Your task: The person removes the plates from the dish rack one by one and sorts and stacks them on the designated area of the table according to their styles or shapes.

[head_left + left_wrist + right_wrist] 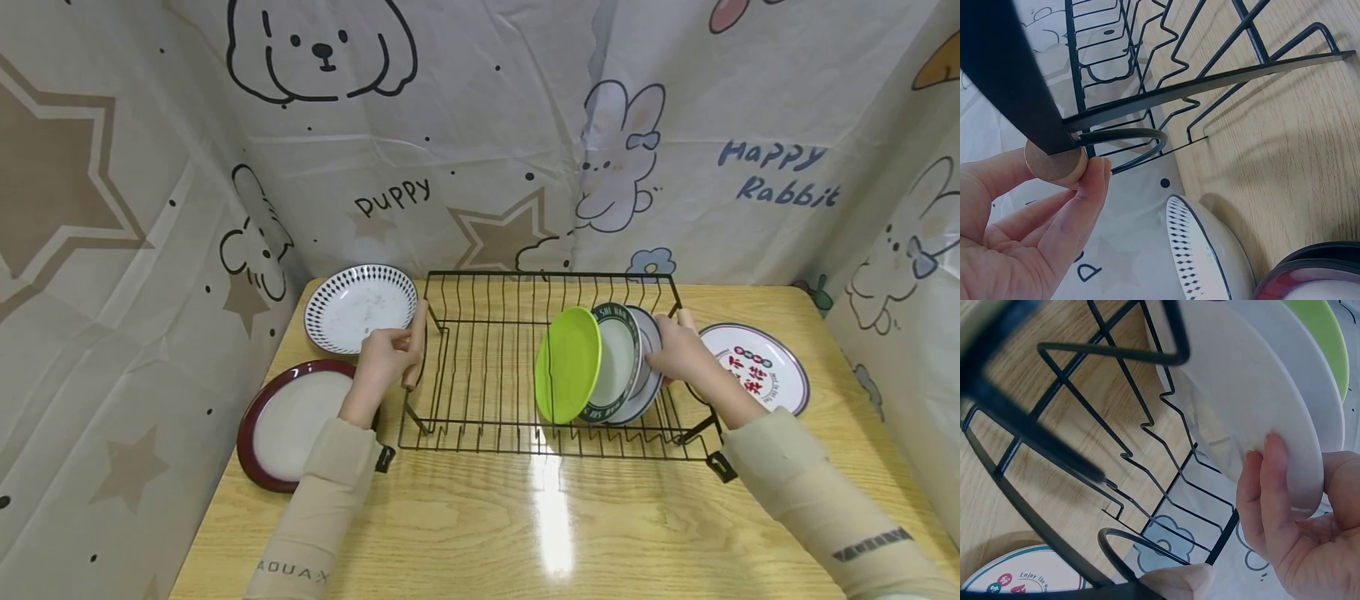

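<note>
A black wire dish rack (540, 273) with wooden handles stands on the table. My left hand (386, 367) holds its left wooden handle (416, 346), pinched between thumb and fingers in the left wrist view. At the right end of the rack, my right hand (684, 354) grips the edge of a white plate (1247, 400) with a dark rim line, thumb on one face and fingers on the other. Left of that plate, a white plate with a dark green patterned rim (618, 354) and a lime green plate (567, 367) stand tilted in the slots, close together.
Left of the rack are a white dish with a black diamond border (360, 308) and a maroon-rimmed plate (300, 425). A white plate with red lettering (765, 362) lies right of the rack, beside its right handle (686, 318). Printed cloth (487, 125) encloses the table.
</note>
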`<state>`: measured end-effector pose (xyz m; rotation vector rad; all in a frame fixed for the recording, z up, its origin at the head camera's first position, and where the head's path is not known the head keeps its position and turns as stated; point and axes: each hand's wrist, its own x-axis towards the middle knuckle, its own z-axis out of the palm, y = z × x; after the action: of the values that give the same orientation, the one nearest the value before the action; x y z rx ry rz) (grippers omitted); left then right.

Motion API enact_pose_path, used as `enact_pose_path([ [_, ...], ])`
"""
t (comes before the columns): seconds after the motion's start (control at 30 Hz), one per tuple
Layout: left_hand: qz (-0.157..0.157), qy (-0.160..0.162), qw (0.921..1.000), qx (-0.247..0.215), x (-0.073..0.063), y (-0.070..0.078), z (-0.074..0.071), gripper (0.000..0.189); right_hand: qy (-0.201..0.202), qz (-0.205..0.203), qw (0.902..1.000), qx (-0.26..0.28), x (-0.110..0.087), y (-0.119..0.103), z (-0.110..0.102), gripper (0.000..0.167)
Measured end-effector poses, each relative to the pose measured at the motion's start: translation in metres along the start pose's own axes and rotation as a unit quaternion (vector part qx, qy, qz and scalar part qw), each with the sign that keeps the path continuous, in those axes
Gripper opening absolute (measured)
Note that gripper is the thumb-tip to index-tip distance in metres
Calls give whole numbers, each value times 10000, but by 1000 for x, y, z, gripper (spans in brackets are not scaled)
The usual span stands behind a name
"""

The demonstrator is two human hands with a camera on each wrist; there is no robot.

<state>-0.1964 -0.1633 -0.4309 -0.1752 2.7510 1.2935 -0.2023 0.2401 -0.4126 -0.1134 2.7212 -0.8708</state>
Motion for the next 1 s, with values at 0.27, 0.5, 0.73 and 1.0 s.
enact_pose_path([
  [0.27, 39, -4, 10000, 47, 0, 1, -1, 41, -6, -36, 9999, -127, 0, -2, 0, 60],
  [0.5, 40, -6, 10000, 37, 0, 1, -1, 41, 19, -132, 9994, -306, 1, -3, -3, 58],
  [0.73, -17, -28, 10000, 19, 0, 2, -1, 41, 51, -166, 9993, -339, 0, -6, -4, 54],
  [1.0, -48, -41, 10000, 31, 0, 1, -1, 41, -98, -23, 9999, -29, -2, -13, -11, 56],
])
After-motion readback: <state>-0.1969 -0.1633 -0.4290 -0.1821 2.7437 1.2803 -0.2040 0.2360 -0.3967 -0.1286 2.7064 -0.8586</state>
